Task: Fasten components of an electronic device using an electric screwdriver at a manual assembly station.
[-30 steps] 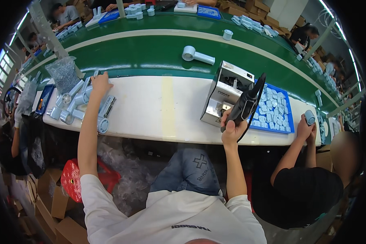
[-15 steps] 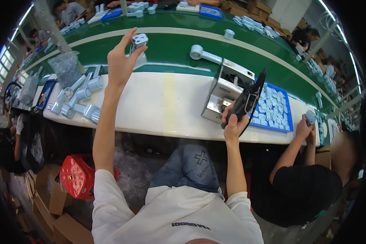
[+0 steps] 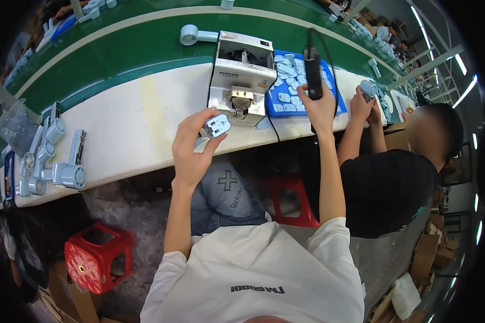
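Observation:
My left hand [image 3: 190, 148] is closed round a light blue plastic part, its pale end face [image 3: 218, 125] with dark slots turned up. This hand is in front of the table edge, close to a boxy metal screw feeder [image 3: 242, 81]. In my right hand [image 3: 320, 109] is a black electric screwdriver [image 3: 313, 72] with a cord, held upright over the right part of a blue tray [image 3: 279, 110]. Several light blue plastic pieces [image 3: 285, 70] fill that tray.
Light blue handheld housings [image 3: 73, 175] lie at the left of the white table [image 3: 124, 129]. Another housing [image 3: 199, 35] rests by the green belt [image 3: 145, 40]. A co-worker [image 3: 388, 172] sits close on the right. Red stools [image 3: 99, 258] stand below.
My view has turned to the right. My left hand has come back from over the belt to the feeder's front with the blue part. The screwdriver has moved from before the feeder to above the tray.

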Demonstrator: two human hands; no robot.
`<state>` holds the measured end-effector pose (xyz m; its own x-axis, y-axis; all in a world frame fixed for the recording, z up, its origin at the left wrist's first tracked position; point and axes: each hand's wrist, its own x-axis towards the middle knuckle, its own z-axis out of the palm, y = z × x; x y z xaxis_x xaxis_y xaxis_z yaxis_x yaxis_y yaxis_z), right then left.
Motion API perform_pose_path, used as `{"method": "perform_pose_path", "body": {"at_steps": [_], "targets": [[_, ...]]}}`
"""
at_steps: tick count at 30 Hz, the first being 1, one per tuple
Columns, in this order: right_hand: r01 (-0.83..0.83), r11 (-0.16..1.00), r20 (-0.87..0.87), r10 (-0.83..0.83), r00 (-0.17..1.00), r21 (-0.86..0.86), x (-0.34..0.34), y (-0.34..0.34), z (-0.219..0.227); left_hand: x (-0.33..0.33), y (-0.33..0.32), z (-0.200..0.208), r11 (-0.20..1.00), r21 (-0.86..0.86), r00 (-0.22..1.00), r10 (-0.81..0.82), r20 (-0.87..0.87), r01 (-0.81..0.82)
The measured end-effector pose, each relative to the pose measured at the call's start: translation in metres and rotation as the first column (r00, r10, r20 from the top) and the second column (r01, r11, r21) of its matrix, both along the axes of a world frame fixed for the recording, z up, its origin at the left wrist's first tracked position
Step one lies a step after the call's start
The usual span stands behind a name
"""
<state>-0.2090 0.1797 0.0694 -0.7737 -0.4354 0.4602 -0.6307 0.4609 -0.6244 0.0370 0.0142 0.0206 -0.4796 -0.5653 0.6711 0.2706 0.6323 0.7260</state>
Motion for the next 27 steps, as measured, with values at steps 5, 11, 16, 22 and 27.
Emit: {"method": "perform_pose_path", "body": {"at_steps": [5, 11, 16, 22, 27], "targets": [[-0.036, 0.965, -0.058, 0.052, 0.997, 0.26, -0.033, -0.008, -0.023, -0.017, -0.002, 0.005, 0.965, 0.085, 0.967, -0.253, 0.032, 0.25], [0.133, 0.906, -0.191, -0.059, 0.98, 0.402, -0.078, -0.007, -0.024, -0.022, 0.01, -0.011, 0.803, 0.35, 0.876, -0.433, -0.214, 0.483], [0.104, 0.892, 0.01, -0.121, 0.993, 0.44, -0.095, 0.019, -0.005, -0.029, 0.019, -0.027, 0.698, 0.341, 0.776, -0.542, -0.324, 0.63], [0.068, 0.857, -0.046, -0.052, 0.998, 0.51, -0.089, 0.024, -0.025, -0.033, 0.021, -0.028, 0.716, 0.345, 0.793, -0.513, -0.328, 0.606], [0.149, 0.887, -0.238, -0.045, 0.97, 0.437, -0.08, 0.017, -0.024, -0.031, 0.023, -0.024, 0.706, 0.36, 0.791, -0.514, -0.332, 0.61]]}}
